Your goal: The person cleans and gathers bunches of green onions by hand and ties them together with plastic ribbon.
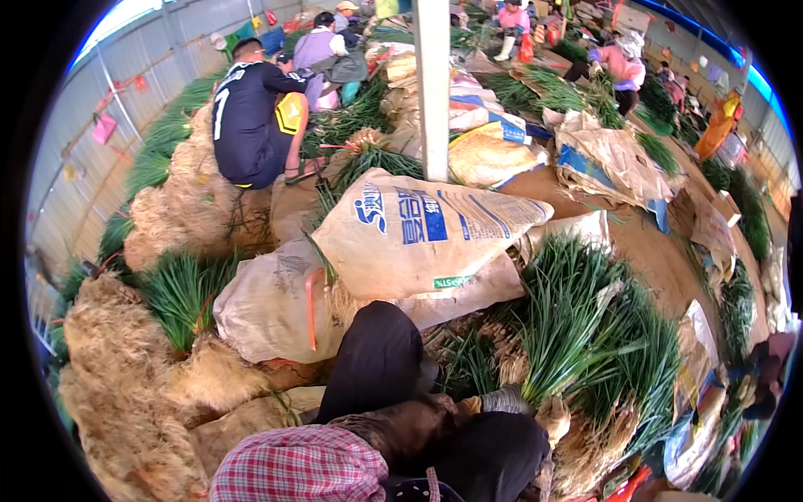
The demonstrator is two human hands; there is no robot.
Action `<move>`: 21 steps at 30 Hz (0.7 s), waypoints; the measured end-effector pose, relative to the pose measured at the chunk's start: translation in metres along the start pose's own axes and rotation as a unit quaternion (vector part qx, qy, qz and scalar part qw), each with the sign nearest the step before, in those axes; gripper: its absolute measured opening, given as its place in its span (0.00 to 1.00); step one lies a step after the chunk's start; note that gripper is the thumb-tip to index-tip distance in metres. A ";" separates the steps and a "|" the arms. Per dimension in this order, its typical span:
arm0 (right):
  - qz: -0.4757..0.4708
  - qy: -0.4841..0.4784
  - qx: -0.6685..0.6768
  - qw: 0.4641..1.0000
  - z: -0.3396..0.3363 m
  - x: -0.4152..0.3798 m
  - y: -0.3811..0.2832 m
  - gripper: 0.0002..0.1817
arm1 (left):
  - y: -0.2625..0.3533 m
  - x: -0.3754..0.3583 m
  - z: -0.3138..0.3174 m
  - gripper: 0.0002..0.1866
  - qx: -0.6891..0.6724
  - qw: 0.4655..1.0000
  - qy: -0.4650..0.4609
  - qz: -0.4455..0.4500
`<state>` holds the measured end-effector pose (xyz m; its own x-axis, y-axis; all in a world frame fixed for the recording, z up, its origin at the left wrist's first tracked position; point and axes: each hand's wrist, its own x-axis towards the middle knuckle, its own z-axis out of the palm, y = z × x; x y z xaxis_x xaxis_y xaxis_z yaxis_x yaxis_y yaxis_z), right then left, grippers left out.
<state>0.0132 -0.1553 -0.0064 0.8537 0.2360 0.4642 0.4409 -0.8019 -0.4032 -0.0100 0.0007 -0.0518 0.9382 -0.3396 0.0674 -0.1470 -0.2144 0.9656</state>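
My left arm, in a red plaid sleeve [301,464] and a brown sleeve cover, reaches across my dark trousers. At its end my left hand [503,400], in what looks like a grey glove, is smeared and lies at the base of a bunch of long green stalks like chives or scallions [560,326]. My right hand [552,418], seemingly in a tan glove, is beside the stalk bases above pale roots [590,448]. The fingers of both hands are not clear. Short green stalks [471,368] lie just beyond my knees.
A printed woven sack [376,251] and a whitish sack [268,305] lie before me. Heaped pale roots [117,376] line the left. A white post [432,92] rises ahead. A person in a dark jersey [247,117] squats at left; another in pink [623,67] works at right.
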 end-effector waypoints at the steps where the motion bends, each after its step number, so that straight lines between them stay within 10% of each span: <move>1: -0.028 0.008 -0.037 0.999 -0.002 0.006 -0.004 0.15 | -0.006 0.001 0.006 0.07 -0.019 1.000 0.000 -0.021; 3: -0.055 0.011 -0.055 0.997 0.000 0.013 -0.002 0.15 | 0.011 0.000 0.001 0.07 -0.057 0.997 0.000 -0.050; 5: 0.027 -0.038 0.021 0.999 0.004 0.014 0.002 0.17 | 0.060 0.000 -0.022 0.07 -0.268 0.922 0.022 -0.280; 11: 0.463 0.044 0.258 0.847 0.051 0.011 0.008 0.23 | 0.063 -0.003 -0.031 0.11 -0.585 0.778 -0.035 -0.229; 13: 0.574 -0.011 0.331 0.749 0.051 0.016 0.058 0.24 | 0.049 -0.001 -0.030 0.10 -0.416 0.896 -0.024 -0.154; 16: 0.392 -0.099 0.204 0.892 0.043 0.007 0.107 0.23 | 0.113 0.007 -0.066 0.16 -0.600 0.770 -0.021 -0.214; 19: 0.337 -0.232 0.005 0.912 -0.020 0.014 0.055 0.21 | 0.109 0.028 -0.080 0.14 -0.590 0.803 0.021 -0.077; 21: 0.303 -0.174 0.114 0.930 -0.021 -0.007 0.079 0.21 | 0.141 0.041 -0.096 0.16 -0.618 0.785 0.035 -0.026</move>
<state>0.0363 -0.2321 -0.0253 0.9850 -0.0261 -0.1705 -0.1371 -0.7179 -0.6825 0.0378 0.0443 0.1116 0.9541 -0.2992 -0.0082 0.2677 0.8408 0.4704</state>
